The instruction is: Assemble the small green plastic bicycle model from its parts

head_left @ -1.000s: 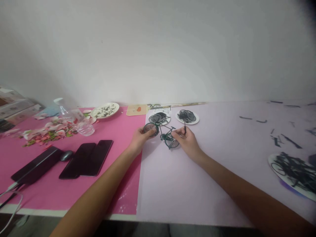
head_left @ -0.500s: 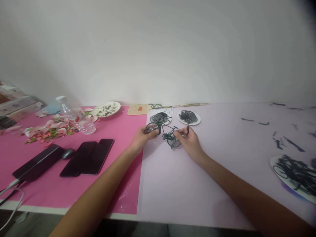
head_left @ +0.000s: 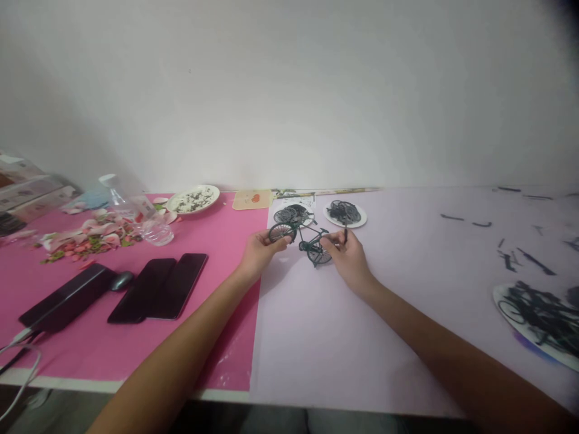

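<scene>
A small dark green model bicycle [head_left: 307, 235] is held up between my two hands above the pale sheet. My left hand [head_left: 261, 254] pinches its left wheel between thumb and fingers. At the other wheel, my right hand [head_left: 348, 256] grips the rear part of the bicycle, and a thin dark stick-like piece [head_left: 346, 234] rises from between its fingers. Just behind the bicycle are a white plate with dark wheels [head_left: 294, 214] and another plate with dark parts [head_left: 345, 213].
At the right lies a plate heaped with dark frames [head_left: 538, 316], with loose dark pieces [head_left: 509, 260] behind it. On the pink sheet [head_left: 226, 343] are two phones [head_left: 178, 286], a black box [head_left: 67, 298], a mouse [head_left: 122, 281], a clear bottle [head_left: 140, 214] and flower pieces [head_left: 94, 235].
The bicycle has shifted and tilted very slightly in my hands, its seat end a little farther right. Both hands keep their hold.
</scene>
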Available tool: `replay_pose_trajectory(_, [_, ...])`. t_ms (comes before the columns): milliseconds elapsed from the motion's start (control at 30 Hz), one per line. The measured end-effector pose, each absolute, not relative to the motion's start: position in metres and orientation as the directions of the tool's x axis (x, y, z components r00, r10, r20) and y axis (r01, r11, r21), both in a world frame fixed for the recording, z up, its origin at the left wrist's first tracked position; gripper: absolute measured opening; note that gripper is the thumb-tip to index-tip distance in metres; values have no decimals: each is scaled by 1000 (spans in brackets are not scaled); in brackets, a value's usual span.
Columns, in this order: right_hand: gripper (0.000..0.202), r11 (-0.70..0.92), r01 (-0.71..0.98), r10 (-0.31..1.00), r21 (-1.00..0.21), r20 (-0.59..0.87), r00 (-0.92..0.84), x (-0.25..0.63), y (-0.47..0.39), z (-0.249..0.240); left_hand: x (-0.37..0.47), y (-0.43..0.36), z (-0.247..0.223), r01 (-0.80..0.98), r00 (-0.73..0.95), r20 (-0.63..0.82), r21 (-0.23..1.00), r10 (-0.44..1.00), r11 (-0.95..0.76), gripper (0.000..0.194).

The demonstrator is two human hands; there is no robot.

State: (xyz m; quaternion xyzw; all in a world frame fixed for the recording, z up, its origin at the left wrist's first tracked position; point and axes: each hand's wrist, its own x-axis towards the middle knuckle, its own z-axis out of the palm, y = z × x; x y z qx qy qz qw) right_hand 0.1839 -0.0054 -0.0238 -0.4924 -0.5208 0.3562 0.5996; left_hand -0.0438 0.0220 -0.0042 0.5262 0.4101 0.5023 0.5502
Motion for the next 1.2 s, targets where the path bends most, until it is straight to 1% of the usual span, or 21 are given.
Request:
replay_pose_trajectory(100, [51,265,90,939,-960,278,202,184,-5,-25,-41,19,-2,-119,127,116,988,985,-101,41])
replay_pose_trajectory(233, [50,270,110,936,-956,288,203,185,-3,-28,-37,14,-1,-122,70,206,973,976,-197,39])
replay_pose_trajectory(333, [49,290,123,927,-949,310,208,187,-1,-31,-35,7,1,-18,46,275,962,960,-274,34])
replay_pose_trajectory(467, [45,305,114,922,-946,323,214,189,2,-34,-36,0,4,126,56,358,923,932,-363,29])
replay_pose_trajectory(633, [41,315,142,909,-939,341,238,192,4,-36,-35,-3,3,206,99,371,900,923,-384,30])
replay_pose_trajectory(833, [32,338,166,896,-926,371,244,192,4,-37,-35,-2,1,234,116,410,874,905,-426,30])
replay_pose_trajectory(933, [30,340,193,889,-921,381,252,191,3,-35,-37,0,-2,317,139,450,824,882,-470,29])
replay_pose_trajectory(1067, [28,362,242,866,-900,421,269,189,1,-31,-39,2,-7,464,210,483,716,850,-522,32])
replay_pose_trajectory(1200, [25,372,315,850,-873,457,261,189,-2,-28,-39,0,-6,522,285,468,656,836,-545,42])
